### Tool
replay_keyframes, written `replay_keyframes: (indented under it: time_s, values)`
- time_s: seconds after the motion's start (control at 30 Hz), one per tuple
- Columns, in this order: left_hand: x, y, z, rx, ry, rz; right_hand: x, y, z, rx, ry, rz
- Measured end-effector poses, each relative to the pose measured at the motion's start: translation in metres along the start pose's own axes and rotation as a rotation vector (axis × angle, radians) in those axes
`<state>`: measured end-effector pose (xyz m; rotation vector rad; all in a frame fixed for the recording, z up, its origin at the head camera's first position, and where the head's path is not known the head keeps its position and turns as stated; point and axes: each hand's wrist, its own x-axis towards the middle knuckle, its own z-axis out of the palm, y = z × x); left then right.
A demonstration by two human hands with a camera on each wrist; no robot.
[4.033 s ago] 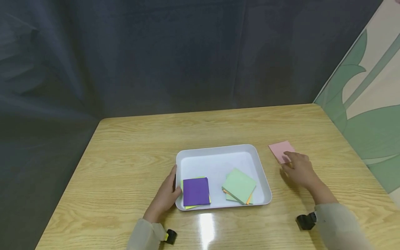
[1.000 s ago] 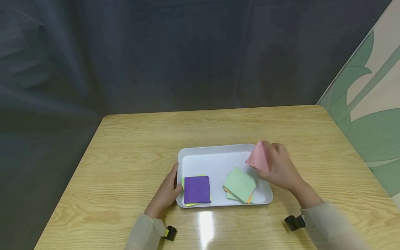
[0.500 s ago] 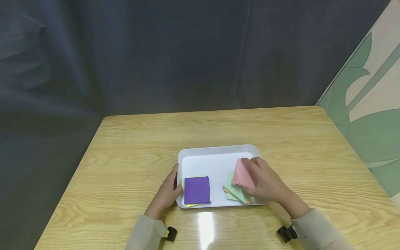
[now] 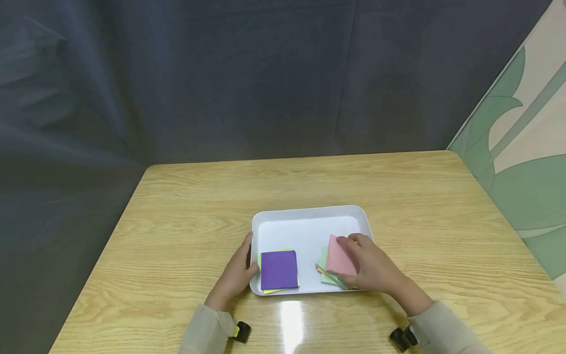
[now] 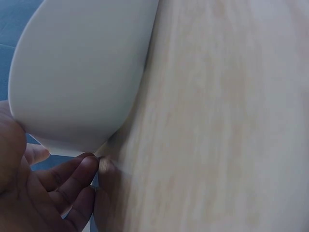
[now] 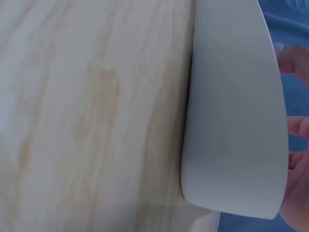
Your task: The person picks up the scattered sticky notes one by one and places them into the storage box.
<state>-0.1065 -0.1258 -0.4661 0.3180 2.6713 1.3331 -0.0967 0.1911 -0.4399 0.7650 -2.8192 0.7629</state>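
A white tray [image 4: 289, 233] lies on the table. My left hand [image 4: 234, 273] holds its left end, thumb over the rim and fingers along the outer wall; the left wrist view shows these fingers [image 5: 72, 183] bent against the tray's end. Over the tray's right part, my right hand [image 4: 371, 265] pinches pink square paper [image 4: 339, 258] between thumb and fingers. The pink paper overlaps a fanned pile of light green paper [image 4: 324, 258], with a bit of orange showing. In the right wrist view the tray wall [image 6: 236, 111] hides most of that hand.
A purple paper square [image 4: 279, 269] lies in the tray's left front corner over a yellow-green one [image 4: 270, 291]. Under the tray is a wooden table [image 4: 199, 206]. A dark curtain [image 4: 247, 88] hangs behind it, and a leaf-patterned wall [image 4: 530, 191] stands at right.
My right hand has picked the pink paper up off the table right of the tray, carried it left and lowered it over the green pile. My left hand stays on the tray.
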Motion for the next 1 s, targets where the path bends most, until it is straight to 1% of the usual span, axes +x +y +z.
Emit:
replay_keyframes:
  time_s: [0.27,0.57,0.7,0.87,1.0]
  values:
    - [-0.001,0.000,0.000,0.006,-0.007,-0.021,-0.002,0.000,0.005,-0.028,-0.021,-0.009]
    - [0.000,0.000,-0.001,0.009,0.006,0.013,-0.003,0.003,0.005,-0.017,-0.032,-0.055]
    - [0.002,-0.001,-0.003,0.020,0.001,0.027,-0.005,0.004,0.007,0.006,-0.011,-0.068]
    - [0.002,-0.001,-0.007,0.043,-0.021,0.034,-0.011,0.003,0.007,0.026,0.041,-0.070]
    - [0.000,0.003,-0.012,0.094,-0.027,0.041,-0.016,0.001,0.001,0.018,0.080,-0.074]
